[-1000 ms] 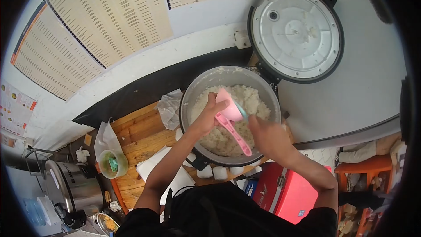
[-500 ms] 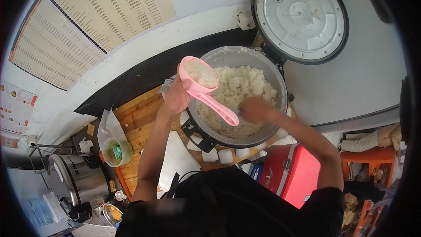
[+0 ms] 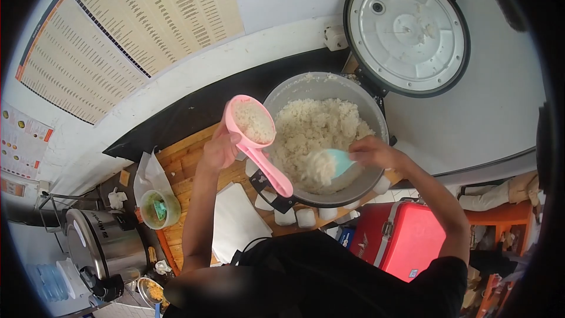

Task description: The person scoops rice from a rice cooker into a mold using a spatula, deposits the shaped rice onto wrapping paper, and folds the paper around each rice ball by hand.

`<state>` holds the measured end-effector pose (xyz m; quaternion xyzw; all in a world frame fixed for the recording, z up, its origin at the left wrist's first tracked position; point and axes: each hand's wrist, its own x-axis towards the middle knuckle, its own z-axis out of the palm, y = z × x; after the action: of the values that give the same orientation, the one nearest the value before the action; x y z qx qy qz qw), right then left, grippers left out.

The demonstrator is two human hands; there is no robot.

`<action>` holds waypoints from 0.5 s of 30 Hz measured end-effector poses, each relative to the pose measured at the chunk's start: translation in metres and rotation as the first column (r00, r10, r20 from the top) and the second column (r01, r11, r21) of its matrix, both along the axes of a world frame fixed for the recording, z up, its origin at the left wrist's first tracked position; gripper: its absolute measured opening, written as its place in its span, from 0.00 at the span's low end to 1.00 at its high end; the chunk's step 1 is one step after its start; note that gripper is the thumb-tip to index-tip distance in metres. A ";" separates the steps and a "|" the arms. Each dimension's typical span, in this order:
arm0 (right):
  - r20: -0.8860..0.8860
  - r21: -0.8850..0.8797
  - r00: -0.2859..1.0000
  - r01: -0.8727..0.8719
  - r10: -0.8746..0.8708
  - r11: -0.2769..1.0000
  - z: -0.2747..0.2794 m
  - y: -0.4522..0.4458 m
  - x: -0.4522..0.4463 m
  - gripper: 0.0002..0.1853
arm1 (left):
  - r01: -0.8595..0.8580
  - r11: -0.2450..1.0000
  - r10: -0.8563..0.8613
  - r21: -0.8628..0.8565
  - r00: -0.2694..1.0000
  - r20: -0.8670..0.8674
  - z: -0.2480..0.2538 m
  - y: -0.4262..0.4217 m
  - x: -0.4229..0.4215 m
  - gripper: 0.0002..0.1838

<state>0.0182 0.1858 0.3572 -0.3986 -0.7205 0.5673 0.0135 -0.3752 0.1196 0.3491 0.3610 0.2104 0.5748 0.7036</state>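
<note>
My left hand (image 3: 221, 149) is closed around a pink scoop (image 3: 268, 168), held by its cup at the left rim of the rice cooker. White rice (image 3: 253, 120) fills the scoop's cup, and its long handle points down to the right. In my right hand (image 3: 373, 152) is a pale turquoise rice paddle (image 3: 341, 163), its blade carrying a clump of rice inside the cooker. The large grey rice cooker (image 3: 365, 96) holds a heap of cooked rice (image 3: 321, 119). Its round lid (image 3: 406, 32) stands open at the upper right.
White paper sheets (image 3: 240, 221) lie on the wooden table (image 3: 182, 171). Several white wrapped portions (image 3: 306, 218) line the cooker's near side. A red cool box (image 3: 406, 238) is at right. A tub (image 3: 159, 209) and a steel cooker (image 3: 109, 241) stand at left.
My left hand has moved left and down with the filled scoop. My right hand has shifted right, and the paddle, largely hidden before, now shows with rice on it.
</note>
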 end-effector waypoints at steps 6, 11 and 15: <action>0.201 0.687 0.945 0.053 -0.260 0.725 0.103 -0.051 -0.035 0.09 | -0.043 0.998 0.058 0.049 0.924 -0.378 0.015 0.012 0.076 0.39; 0.273 0.926 0.900 -0.149 -0.341 0.348 0.063 -0.096 -0.060 0.10 | -0.130 0.988 0.155 0.084 0.847 -0.509 0.011 0.022 0.135 0.34; 0.063 0.796 0.904 0.211 -0.423 0.568 0.098 -0.092 -0.031 0.11 | -0.156 0.956 0.227 0.248 0.929 -0.292 -0.007 0.027 0.118 0.38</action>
<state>-0.0130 0.0936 0.4551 -0.5443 -0.8042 0.1368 0.1956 -0.2574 0.1463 0.3417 0.5020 0.2902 0.5952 0.5564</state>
